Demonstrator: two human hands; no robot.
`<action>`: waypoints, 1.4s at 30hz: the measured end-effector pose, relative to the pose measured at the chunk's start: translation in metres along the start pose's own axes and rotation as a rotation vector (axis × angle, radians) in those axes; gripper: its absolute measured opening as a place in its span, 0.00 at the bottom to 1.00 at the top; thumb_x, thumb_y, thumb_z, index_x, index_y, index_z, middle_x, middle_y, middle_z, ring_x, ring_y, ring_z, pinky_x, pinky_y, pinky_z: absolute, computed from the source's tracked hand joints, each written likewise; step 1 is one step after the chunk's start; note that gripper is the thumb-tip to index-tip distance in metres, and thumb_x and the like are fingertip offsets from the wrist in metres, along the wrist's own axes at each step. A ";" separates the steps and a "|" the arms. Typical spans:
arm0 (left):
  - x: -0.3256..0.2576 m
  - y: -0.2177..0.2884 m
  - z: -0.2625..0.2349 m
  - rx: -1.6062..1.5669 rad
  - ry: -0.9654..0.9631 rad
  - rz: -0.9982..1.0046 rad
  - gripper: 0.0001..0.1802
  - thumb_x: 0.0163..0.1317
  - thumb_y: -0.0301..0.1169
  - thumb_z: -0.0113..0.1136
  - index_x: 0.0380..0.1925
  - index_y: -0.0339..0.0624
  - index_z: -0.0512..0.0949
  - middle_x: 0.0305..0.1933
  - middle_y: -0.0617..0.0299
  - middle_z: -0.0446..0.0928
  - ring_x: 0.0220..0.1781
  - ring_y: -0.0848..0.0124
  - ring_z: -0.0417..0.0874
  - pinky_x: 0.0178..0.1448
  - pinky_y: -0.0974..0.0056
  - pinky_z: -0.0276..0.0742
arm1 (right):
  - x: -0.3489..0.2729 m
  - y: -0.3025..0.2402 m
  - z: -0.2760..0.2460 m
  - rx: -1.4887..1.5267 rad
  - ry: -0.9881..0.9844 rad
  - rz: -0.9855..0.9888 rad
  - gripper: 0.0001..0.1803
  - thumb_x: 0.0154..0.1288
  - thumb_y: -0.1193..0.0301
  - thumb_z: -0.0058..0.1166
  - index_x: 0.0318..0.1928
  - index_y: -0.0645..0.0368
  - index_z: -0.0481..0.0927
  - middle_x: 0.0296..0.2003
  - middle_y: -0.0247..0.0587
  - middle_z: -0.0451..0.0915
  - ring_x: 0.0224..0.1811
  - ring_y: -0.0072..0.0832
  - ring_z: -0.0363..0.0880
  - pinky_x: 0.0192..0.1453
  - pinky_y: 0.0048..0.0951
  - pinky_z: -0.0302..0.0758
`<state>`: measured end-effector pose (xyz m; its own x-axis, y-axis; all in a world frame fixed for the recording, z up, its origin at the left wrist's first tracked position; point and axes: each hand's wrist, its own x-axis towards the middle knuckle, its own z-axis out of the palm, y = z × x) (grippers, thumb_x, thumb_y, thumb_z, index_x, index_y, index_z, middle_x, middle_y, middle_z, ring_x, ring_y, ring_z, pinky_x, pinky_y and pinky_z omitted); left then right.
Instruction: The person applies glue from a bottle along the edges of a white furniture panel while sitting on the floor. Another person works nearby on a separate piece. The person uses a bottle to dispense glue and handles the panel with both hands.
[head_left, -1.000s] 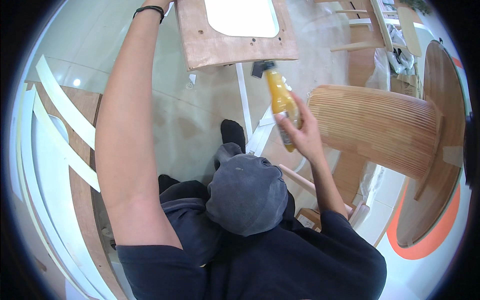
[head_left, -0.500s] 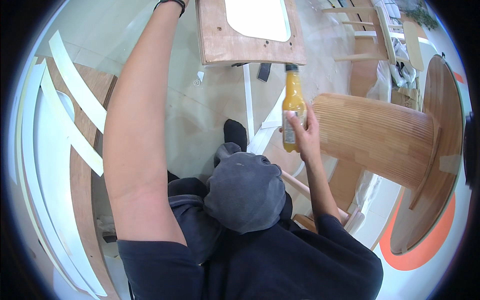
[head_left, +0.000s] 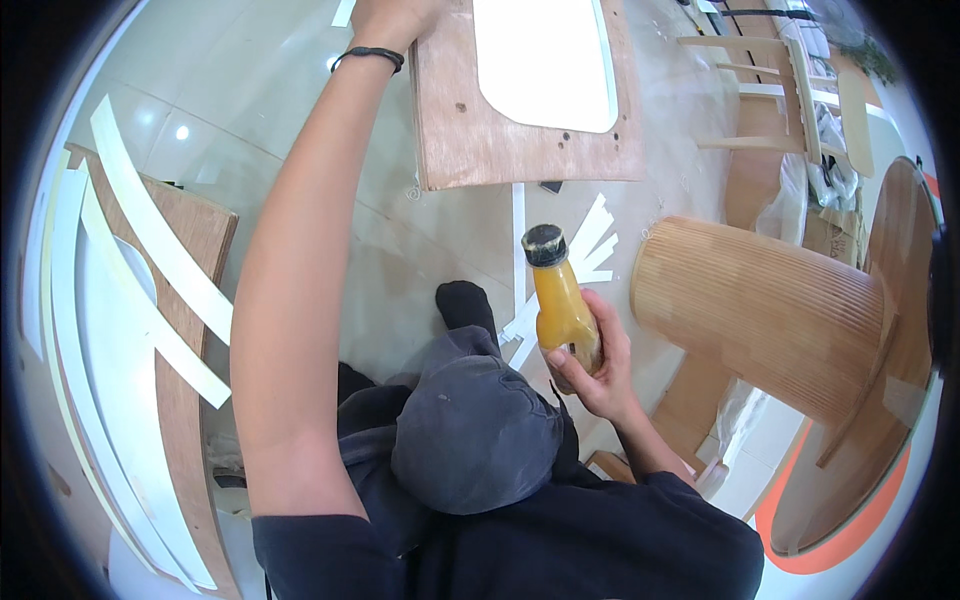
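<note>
My right hand (head_left: 603,365) is wrapped round the lower part of a clear bottle (head_left: 563,308) of yellow-orange liquid. Its black cap (head_left: 545,246) is on and its top tilts up toward me. My left arm stretches far forward, with a black cord bracelet at the wrist. At the upper edge my left hand (head_left: 398,22) is by the left side of a plywood board (head_left: 530,160), apparently touching it; its fingers run out of view. A white panel with rounded corners (head_left: 550,70) lies on that board.
White strips (head_left: 165,225) lie across another plywood board (head_left: 200,225) at left, and more strips (head_left: 590,245) are on the tiled floor. To the right are a ribbed wooden drum-shaped base (head_left: 755,310) with a round top (head_left: 850,400) and a pale wooden chair (head_left: 800,100).
The bottle in my right hand has come nearer to me and left, tipping its cap toward me. More of my left wrist and hand shows at the top. The whole view has shifted slightly.
</note>
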<state>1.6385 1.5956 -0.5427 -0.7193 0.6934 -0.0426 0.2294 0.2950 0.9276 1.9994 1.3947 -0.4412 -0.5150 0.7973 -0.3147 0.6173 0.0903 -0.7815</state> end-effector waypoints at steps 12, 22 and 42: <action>-0.007 0.001 -0.004 -0.018 -0.016 -0.015 0.34 0.79 0.55 0.34 0.53 0.32 0.75 0.53 0.28 0.80 0.59 0.35 0.79 0.62 0.43 0.72 | 0.009 0.001 -0.014 0.126 -0.043 0.193 0.37 0.68 0.67 0.66 0.72 0.66 0.66 0.56 0.49 0.80 0.60 0.32 0.79 0.66 0.35 0.73; -0.001 -0.006 0.001 -0.013 0.042 0.086 0.36 0.80 0.53 0.35 0.52 0.25 0.75 0.55 0.27 0.78 0.60 0.35 0.78 0.65 0.45 0.72 | 0.012 0.009 0.013 0.354 0.002 0.249 0.39 0.70 0.69 0.64 0.74 0.69 0.61 0.59 0.49 0.77 0.62 0.32 0.77 0.68 0.35 0.71; 0.003 -0.015 0.003 -0.124 0.042 0.125 0.36 0.80 0.52 0.37 0.56 0.23 0.74 0.59 0.27 0.78 0.65 0.42 0.78 0.69 0.52 0.69 | 0.020 0.008 0.023 0.563 0.209 0.402 0.38 0.73 0.69 0.61 0.76 0.65 0.59 0.61 0.49 0.75 0.61 0.32 0.77 0.68 0.35 0.73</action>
<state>1.6349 1.5958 -0.5579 -0.7179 0.6904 0.0891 0.2379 0.1231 0.9635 1.9805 1.3975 -0.4656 -0.1536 0.8068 -0.5705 0.3060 -0.5101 -0.8038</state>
